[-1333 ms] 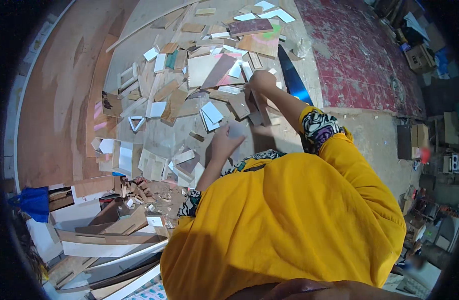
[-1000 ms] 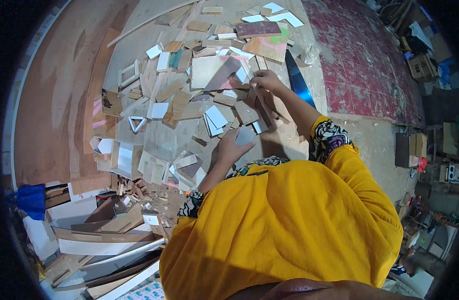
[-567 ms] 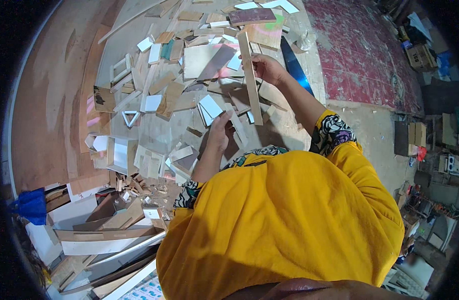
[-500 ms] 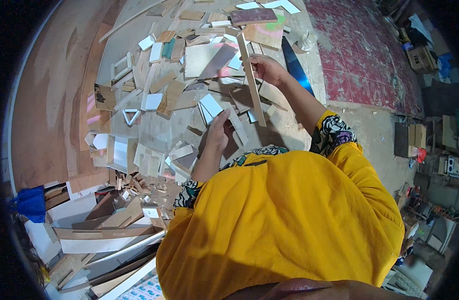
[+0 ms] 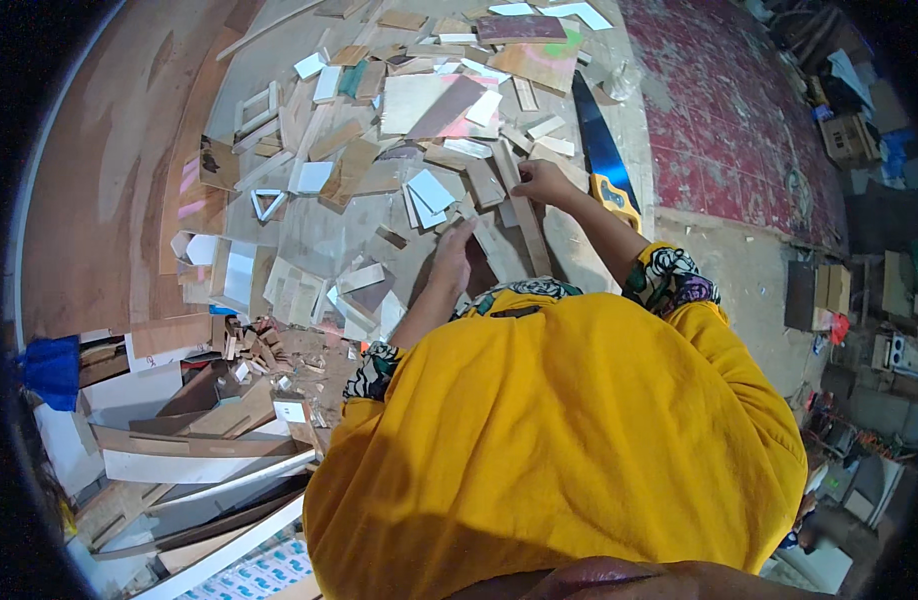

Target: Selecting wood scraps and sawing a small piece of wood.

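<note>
My right hand (image 5: 547, 184) pinches a long, narrow wooden strip (image 5: 527, 232) near its upper part. The strip lies low over the cluttered worktable (image 5: 389, 285), its near end close to my shirt. Further left, my left hand (image 5: 451, 260) is closed on a shorter pale wooden strip (image 5: 487, 246), its thumb side toward the piece; part of its grip is hidden. Just beyond that hand lie a few white-faced offcuts (image 5: 429, 192). A handsaw (image 5: 607, 140) with a blue-looking blade and yellow handle rests to the right of my right hand.
Many wood offcuts cover the table, including a pale board (image 5: 404, 105) and a dark-topped board (image 5: 524, 30). Small open wooden boxes (image 5: 241, 272) stand at the left. Scrap boards (image 5: 199, 450) pile up at lower left. A red, worn floor surface (image 5: 729, 120) lies to the right.
My right hand has lowered the long strip toward the table and shifted slightly right and nearer. The saw's yellow handle now shows. My left hand has barely moved.
</note>
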Tool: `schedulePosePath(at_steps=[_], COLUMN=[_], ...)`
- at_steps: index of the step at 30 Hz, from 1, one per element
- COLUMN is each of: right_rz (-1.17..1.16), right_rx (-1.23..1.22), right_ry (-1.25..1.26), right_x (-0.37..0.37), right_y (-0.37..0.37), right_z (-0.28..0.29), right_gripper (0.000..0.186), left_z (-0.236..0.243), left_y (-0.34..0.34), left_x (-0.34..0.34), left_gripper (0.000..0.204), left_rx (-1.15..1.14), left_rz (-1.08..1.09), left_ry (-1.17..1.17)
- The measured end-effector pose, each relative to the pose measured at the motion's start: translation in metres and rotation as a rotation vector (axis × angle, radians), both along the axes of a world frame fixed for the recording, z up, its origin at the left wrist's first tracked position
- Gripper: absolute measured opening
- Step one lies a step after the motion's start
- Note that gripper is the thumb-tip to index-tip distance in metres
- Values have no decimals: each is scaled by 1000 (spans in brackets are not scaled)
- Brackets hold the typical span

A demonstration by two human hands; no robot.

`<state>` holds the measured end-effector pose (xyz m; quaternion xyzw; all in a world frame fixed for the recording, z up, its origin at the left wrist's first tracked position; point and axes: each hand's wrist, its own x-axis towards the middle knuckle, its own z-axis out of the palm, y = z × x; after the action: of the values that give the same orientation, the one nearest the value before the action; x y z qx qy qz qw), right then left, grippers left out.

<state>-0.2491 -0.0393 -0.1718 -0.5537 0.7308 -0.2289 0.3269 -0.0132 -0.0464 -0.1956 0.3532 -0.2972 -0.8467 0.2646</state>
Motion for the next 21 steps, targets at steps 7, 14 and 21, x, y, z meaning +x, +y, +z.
schedulePosePath(at_steps=[7,14,21], right_rz=[-108,-173,-237], right_rx=[24,156,187], right_ry=[-174,-608,-769], right_x=[-29,-38,-29], right_y=[20,31,38], right_z=[3,8,23], right_gripper=[31,26,21], left_z=[28,37,12], left_y=[-4,0,13], left_x=[-5,-4,-10], left_gripper=[41,34,34], left_rx=[234,105,-109], left_rz=[125,-12,-200], left_ry=[18,-107,-307])
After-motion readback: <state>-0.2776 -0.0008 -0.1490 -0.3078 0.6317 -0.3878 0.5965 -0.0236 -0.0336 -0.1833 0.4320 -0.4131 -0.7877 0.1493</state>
